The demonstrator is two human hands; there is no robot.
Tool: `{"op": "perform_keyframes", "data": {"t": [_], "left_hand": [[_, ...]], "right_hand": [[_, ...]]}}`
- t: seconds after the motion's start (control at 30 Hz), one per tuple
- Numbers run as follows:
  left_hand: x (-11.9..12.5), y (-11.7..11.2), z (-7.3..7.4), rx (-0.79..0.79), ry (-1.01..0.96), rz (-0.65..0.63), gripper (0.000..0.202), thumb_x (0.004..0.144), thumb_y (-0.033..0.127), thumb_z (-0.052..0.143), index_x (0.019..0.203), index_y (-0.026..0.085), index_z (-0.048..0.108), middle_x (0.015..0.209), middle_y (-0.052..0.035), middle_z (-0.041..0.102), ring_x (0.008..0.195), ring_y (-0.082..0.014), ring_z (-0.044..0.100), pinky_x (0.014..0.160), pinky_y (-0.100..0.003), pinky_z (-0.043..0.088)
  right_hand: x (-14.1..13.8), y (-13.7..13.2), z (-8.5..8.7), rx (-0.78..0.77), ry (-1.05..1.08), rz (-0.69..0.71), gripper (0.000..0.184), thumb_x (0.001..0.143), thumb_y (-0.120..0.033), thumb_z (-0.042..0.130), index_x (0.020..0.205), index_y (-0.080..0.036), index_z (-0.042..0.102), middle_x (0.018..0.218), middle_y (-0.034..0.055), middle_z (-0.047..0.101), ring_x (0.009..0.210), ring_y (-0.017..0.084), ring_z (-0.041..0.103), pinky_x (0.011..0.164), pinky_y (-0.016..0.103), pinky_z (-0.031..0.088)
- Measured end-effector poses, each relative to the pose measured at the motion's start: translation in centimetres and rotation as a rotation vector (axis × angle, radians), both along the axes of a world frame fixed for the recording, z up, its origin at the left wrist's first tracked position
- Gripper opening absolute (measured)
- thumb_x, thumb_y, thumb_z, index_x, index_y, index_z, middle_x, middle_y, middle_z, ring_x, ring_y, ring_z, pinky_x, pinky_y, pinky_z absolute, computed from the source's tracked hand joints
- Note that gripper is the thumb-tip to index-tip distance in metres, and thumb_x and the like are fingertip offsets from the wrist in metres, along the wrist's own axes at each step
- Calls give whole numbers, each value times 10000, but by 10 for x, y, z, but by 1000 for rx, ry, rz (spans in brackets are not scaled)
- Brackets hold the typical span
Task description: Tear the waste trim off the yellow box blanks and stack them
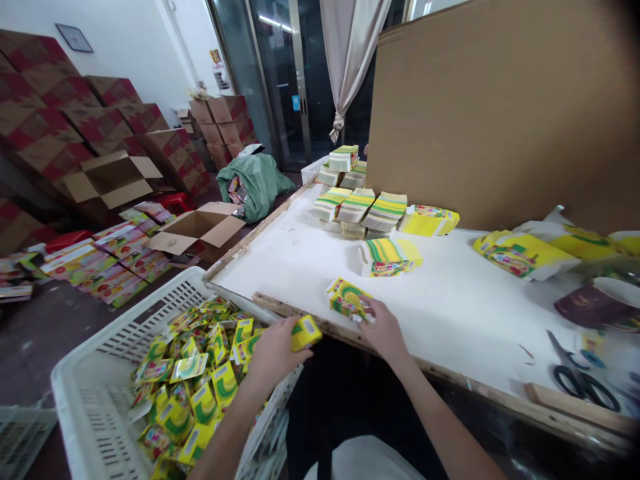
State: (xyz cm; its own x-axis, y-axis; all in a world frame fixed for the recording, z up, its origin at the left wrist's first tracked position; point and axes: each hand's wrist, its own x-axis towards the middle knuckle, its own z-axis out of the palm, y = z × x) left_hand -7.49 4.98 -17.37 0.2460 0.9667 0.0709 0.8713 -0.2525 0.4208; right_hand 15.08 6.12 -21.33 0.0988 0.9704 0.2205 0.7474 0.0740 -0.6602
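Note:
My left hand is closed around a small yellow packet, held between the basket and the table edge. At the front edge of the table, my right hand grips a yellow and green printed box by its near end. Beneath my left forearm, the white plastic basket holds many small yellow packets. Just beyond my right hand lies a stack of flat yellow cartons. Farther back stand more bundles of flat cartons.
A large cardboard sheet stands along the table's far side. Scissors, a wooden strip and a dark cup are at the right. Open cartons, a green sack and stacked boxes stand on the left.

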Motion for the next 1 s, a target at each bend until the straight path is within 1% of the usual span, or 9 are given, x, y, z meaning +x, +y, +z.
{"op": "perform_keyframes", "data": {"t": [0.07, 0.17, 0.33, 0.43, 0.6, 0.67, 0.73, 0.87, 1.0], "left_hand": [[-25, 2, -4, 42, 88, 137, 554, 563, 351, 686, 1062, 184, 515, 1060, -152, 559, 1003, -379, 490, 823, -486, 377], [-38, -1, -14, -33, -62, 155, 554, 606, 393, 657, 1094, 184, 501, 1083, -153, 557, 1021, -355, 491, 862, -470, 371], [4, -7, -30, -372, -530, -56, 425, 656, 383, 632, 1015, 173, 551, 913, -79, 637, 838, -215, 593, 752, -344, 466], [40, 3, -31, -551, -933, -46, 502, 608, 331, 693, 1045, 146, 530, 959, -106, 627, 841, -206, 594, 782, -356, 458], [92, 23, -15, -476, -1594, -49, 296, 694, 314, 622, 940, 153, 590, 982, -77, 631, 966, -221, 560, 861, -357, 415], [107, 23, -7, -453, -1795, -39, 270, 708, 329, 599, 906, 145, 600, 918, -75, 642, 910, -214, 584, 809, -345, 441], [117, 18, -4, -382, -1925, 52, 263, 699, 345, 596, 858, 136, 603, 826, -69, 645, 814, -198, 606, 734, -320, 462], [122, 7, -9, -167, -1974, 236, 252, 697, 389, 586, 759, 145, 567, 662, -11, 578, 651, -127, 575, 636, -241, 450], [116, 6, -25, -86, -1817, 434, 344, 682, 498, 575, 712, 165, 493, 560, 54, 461, 461, -58, 446, 474, -173, 374]], "right_hand": [[6, 14, -9, -9, -99, -111, 278, 694, -209, 569, 968, -164, 581, 939, 105, 582, 883, 240, 541, 782, 371, 405], [11, 25, -15, -17, -142, -154, 140, 660, -183, 590, 799, -171, 599, 858, 100, 570, 878, 263, 507, 785, 391, 355], [12, 22, -10, -27, -114, -156, 90, 635, -171, 560, 722, -179, 541, 755, 64, 576, 760, 228, 528, 690, 337, 366], [11, 10, 0, -37, -27, -47, 52, 647, -172, 516, 690, -200, 526, 647, 4, 590, 617, 167, 548, 592, 267, 387], [3, -15, 21, 14, 136, 112, 85, 638, -133, 477, 662, -211, 500, 659, -21, 587, 624, 135, 541, 601, 235, 412], [-2, -23, 26, 20, 330, 136, 86, 633, -125, 474, 651, -208, 483, 647, -20, 558, 611, 136, 519, 598, 248, 412], [-8, -29, 29, -33, 611, 191, 79, 631, -140, 498, 664, -206, 470, 651, -22, 528, 619, 133, 509, 591, 249, 413], [-24, -38, 23, -205, 1013, 312, 207, 614, -192, 605, 759, -207, 459, 723, -23, 523, 687, 126, 515, 613, 236, 421], [-33, -39, 10, -216, 1002, 319, 331, 588, -168, 659, 819, -223, 427, 662, -64, 474, 590, 91, 470, 544, 204, 393]]}}
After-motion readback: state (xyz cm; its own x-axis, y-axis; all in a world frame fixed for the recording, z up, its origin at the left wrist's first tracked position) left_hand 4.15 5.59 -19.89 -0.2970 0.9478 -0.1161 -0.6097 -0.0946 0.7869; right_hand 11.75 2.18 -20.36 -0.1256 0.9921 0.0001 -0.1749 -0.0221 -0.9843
